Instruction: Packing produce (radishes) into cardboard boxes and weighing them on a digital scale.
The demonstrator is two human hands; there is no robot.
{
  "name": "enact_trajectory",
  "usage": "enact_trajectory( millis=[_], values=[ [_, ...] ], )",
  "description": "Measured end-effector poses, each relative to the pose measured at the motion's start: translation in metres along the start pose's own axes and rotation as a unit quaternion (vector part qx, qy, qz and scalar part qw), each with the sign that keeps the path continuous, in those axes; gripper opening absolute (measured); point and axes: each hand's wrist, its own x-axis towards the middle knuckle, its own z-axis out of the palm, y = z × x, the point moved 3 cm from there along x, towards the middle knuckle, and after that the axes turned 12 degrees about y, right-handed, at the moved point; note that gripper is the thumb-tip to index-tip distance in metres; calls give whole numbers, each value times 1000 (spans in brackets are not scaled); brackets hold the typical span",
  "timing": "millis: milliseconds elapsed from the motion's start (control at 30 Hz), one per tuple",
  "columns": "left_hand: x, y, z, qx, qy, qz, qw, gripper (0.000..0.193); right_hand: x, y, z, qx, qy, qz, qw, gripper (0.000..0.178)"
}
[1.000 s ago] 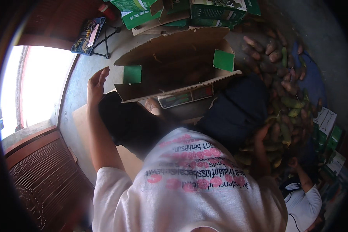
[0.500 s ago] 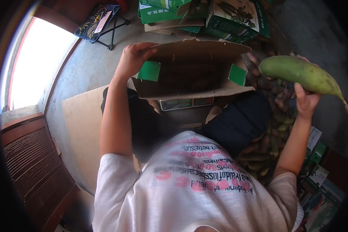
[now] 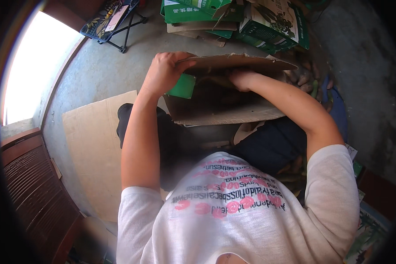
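Note:
A brown cardboard box [image 3: 226,116] stands open in front of my knees, with a green patch [image 3: 183,86] at its left inner side. My left hand [image 3: 169,72] grips the top edge of the box's far side near the left corner, thumb inward. Reaching in over the right side, my right hand [image 3: 245,80] is inside the box below that far edge. Its fingers are bent and partly lost in shadow, at a dim long shape that I cannot make out. The box's contents are too dark to tell apart.
Green printed cartons [image 3: 272,26] and folded cardboard lie at the back. A folding stool [image 3: 108,22] with a pink item on it stands far left. Flat cardboard [image 3: 94,154] covers floor on the left, beside a slatted brown wooden panel [image 3: 35,185]. Root vegetables [image 3: 301,75] are heaped at right.
My right hand has swung from the right into the box; the large green radish it held is no longer plainly visible. My left hand keeps the box edge, which sits slightly further right in view.

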Motion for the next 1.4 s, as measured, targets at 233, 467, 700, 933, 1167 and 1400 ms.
enact_trajectory(
  millis=[233, 467, 700, 933, 1167, 1400],
  values=[
    [-4, 5, 3, 8, 7, 18, 1000, 19, -119, 14, -88, 314, 211, -114, 919, 53],
    [-17, 16, 9, 24, 9, -4, 1000, 24, -323, 97, -15, 429, 690, 198, 548, 31],
    [-12, 9, 2, -96, 31, -3, 995, 39, -397, 82, 311, 439, 562, 515, 475, 32],
    [-14, -8, -15, 142, 56, 16, 988, 32, -374, -74, 476, 416, 338, 649, 541, 46],
    [-51, -32, -67, 270, 45, -9, 962, 30, -343, -122, 532, 405, 99, 744, 522, 43],
    [-79, -88, -69, 101, 17, -228, 968, 40, -343, -166, 717, 461, -217, 655, 558, 96]
  ],
)
